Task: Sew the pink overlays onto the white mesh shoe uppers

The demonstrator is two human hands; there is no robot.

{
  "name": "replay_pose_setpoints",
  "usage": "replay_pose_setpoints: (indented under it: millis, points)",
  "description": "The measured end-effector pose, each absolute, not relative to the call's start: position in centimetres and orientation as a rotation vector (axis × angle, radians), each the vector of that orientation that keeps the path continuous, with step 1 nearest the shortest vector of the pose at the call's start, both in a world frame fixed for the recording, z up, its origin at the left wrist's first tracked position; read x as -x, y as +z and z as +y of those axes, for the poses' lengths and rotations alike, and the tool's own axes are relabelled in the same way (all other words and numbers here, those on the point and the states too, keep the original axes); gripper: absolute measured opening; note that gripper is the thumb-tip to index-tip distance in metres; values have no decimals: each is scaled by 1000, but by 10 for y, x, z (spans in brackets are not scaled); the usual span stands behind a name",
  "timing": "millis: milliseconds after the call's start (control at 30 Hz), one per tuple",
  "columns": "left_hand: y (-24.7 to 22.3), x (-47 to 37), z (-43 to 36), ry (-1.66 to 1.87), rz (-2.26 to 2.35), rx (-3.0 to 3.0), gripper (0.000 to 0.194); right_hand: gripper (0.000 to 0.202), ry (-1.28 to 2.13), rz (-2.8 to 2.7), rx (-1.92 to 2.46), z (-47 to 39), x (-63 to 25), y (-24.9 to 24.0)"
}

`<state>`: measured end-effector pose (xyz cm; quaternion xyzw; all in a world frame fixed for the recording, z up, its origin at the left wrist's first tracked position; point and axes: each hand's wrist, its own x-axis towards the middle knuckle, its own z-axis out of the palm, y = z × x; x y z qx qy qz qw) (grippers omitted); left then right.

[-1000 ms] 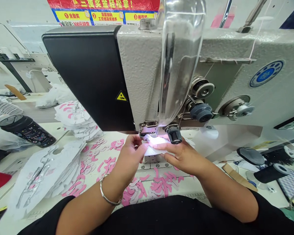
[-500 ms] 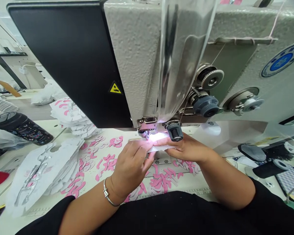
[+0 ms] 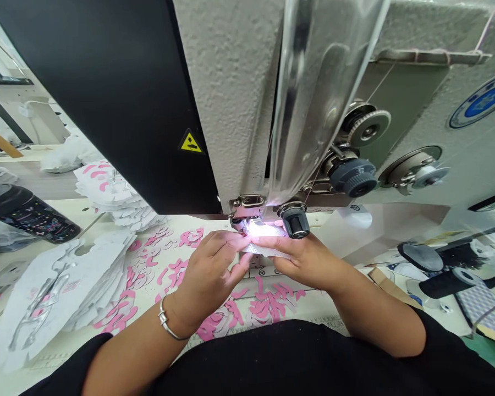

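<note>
Under the lit needle area of a sewing machine (image 3: pixel 231 82) lies a small white dotted fabric piece (image 3: pixel 268 248). My left hand (image 3: pixel 212 264) has its fingertips on the piece's left end, close to the presser foot (image 3: pixel 241 224), with the thumb below. From the other side my right hand (image 3: pixel 307 258) grips the same piece, forefinger along its top and thumb beneath. Glare and the fingers hide part of the fabric and the needle. Pink and white cut pieces (image 3: pixel 268 305) lie scattered on the table around both hands.
Stacked white cut panels (image 3: pixel 66 297) stand at the left, with another stack (image 3: pixel 111 192) behind. A black patterned tumbler (image 3: pixel 28 214) leans there. To the right are a black thread spool (image 3: pixel 449 283) and a cardboard piece (image 3: pixel 390 286). The machine head hangs low over my hands.
The view has moved slightly closer to the machine. My left thumb has spread downward from the fabric, and my right hand sits a little lower. The fabric stays by the presser foot.
</note>
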<state>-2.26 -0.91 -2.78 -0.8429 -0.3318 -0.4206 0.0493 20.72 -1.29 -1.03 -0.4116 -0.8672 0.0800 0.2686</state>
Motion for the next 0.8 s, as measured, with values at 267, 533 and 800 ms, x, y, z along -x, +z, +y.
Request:
replay_pose_setpoints:
  millis: [267,533,800]
  points:
    - [-28,30,-1,-1270,-933,2606,40,54,33,-2263,1082,-24,-194,-20]
    - [-30,33,1,-1282,-941,2623,39,47,8,-2233,1151,-26,-187,-22]
    - [-39,33,15,-1383,-1183,2595,21,36,-190,-2088,1174,-19,-176,-40]
